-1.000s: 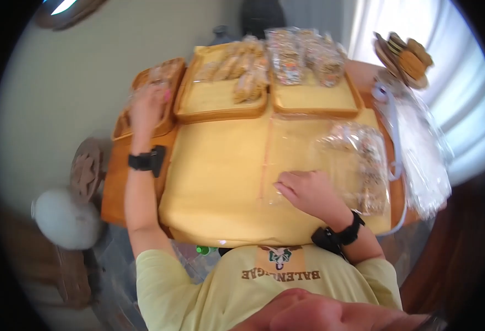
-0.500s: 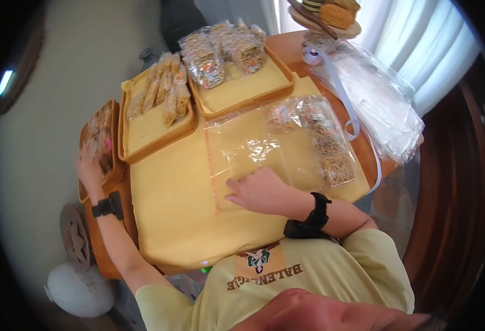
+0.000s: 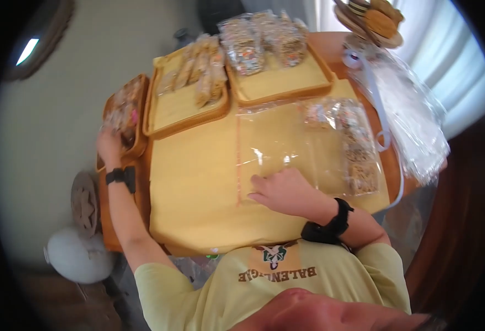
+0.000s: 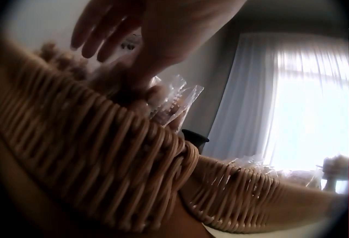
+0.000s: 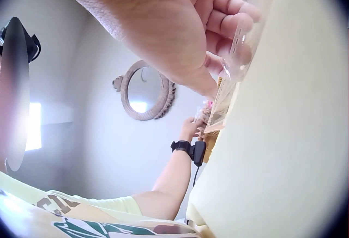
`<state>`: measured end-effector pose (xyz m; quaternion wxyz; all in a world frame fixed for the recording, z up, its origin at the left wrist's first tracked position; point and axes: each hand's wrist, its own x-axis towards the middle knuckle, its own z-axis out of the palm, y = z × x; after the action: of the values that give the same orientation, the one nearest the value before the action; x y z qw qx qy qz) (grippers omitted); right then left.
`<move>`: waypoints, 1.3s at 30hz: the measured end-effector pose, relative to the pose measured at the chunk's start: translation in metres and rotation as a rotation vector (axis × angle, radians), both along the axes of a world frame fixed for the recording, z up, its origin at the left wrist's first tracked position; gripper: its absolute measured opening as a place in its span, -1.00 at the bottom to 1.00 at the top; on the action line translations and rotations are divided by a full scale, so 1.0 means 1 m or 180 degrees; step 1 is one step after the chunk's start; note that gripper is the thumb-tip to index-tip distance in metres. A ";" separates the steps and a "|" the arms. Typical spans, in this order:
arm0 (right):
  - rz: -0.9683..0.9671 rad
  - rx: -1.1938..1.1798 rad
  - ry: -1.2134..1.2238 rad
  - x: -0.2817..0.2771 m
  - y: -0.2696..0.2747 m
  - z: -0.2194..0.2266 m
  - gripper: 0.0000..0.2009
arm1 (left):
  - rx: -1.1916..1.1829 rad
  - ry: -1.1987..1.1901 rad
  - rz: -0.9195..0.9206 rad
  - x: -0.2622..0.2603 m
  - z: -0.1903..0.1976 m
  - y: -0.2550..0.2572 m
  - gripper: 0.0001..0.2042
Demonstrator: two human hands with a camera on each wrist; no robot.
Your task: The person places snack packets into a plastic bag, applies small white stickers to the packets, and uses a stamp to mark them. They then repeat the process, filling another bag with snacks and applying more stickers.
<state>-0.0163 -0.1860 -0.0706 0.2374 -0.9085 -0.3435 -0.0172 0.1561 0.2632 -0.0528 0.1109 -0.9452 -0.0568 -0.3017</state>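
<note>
Here, a person's left hand (image 3: 109,147) reaches into the wicker basket (image 4: 98,145) at far left, fingers extended, thumb touching the wrapped snacks (image 3: 124,110) inside. Near right, the right hand (image 3: 288,191), fingers loosely curled, touches a clear bag (image 3: 275,135) lying on yellow cloth (image 3: 193,182); whether it grips the film, I cannot tell. Packets (image 3: 359,149) fill the bag's right side.
</note>
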 end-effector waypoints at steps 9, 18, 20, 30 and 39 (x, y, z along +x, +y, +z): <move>-0.0153 0.0397 -0.0270 0.002 -0.004 0.001 -0.82 | -0.0307 -0.0846 -0.0364 -0.022 0.020 -0.016 -0.82; 0.0003 0.0486 -0.0344 0.000 -0.003 0.004 -0.84 | -0.4001 0.0891 -0.2219 -0.087 0.062 -0.168 -0.81; -0.0122 0.0448 -0.0523 0.001 -0.003 0.004 -0.82 | -0.4630 0.1880 -0.1895 -0.091 0.044 -0.194 -0.80; 0.0021 0.0577 -0.0508 -0.003 -0.008 0.007 -0.85 | -0.6186 0.3883 -0.1638 -0.083 -0.018 -0.230 -0.82; 0.0019 0.0899 -0.1340 -0.002 -0.007 0.009 -0.91 | -0.6546 0.4298 -0.1680 -0.100 -0.022 -0.265 -0.77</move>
<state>-0.0188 -0.1928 -0.0613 0.2852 -0.8417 -0.3823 -0.2531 0.0560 -0.0014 -0.0747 -0.7321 -0.5425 -0.0068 0.4119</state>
